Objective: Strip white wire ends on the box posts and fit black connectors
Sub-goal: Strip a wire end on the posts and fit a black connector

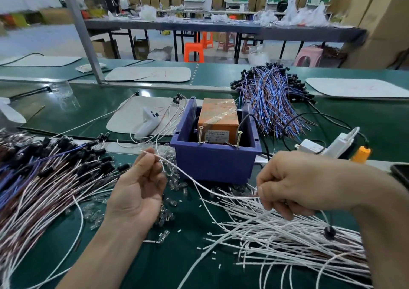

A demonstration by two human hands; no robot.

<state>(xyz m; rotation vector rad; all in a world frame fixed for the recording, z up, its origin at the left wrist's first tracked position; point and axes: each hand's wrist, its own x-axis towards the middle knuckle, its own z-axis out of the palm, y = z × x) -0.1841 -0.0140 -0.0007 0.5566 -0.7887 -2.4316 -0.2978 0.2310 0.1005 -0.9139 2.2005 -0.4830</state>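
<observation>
We have one white wire [239, 197] lifted clear of the table and stretched between both hands in front of the purple box [212, 162]. Our left hand [137, 189] pinches it near its far end between thumb and fingertips, with a short tip poking out past the fingers. Our right hand [294, 184] has its fingers curled tight around the other end, just above the loose pile of white wires [276, 233] it seems to belong to. The two screw posts [200, 135] stand upright at the front rim of the box, and the wire is near them but not touching. We judge this as the start of a round: a fresh wire is picked out and not yet stripped. Whether the tip at our left hand is bare we cannot tell. Next we would bring an end up to the posts, which calls for a firm hold close to the tip so it doesn't bend away. Black connectors [100, 166] show only on the finished bundle at our left, so one would have to be found before fitting.
</observation>
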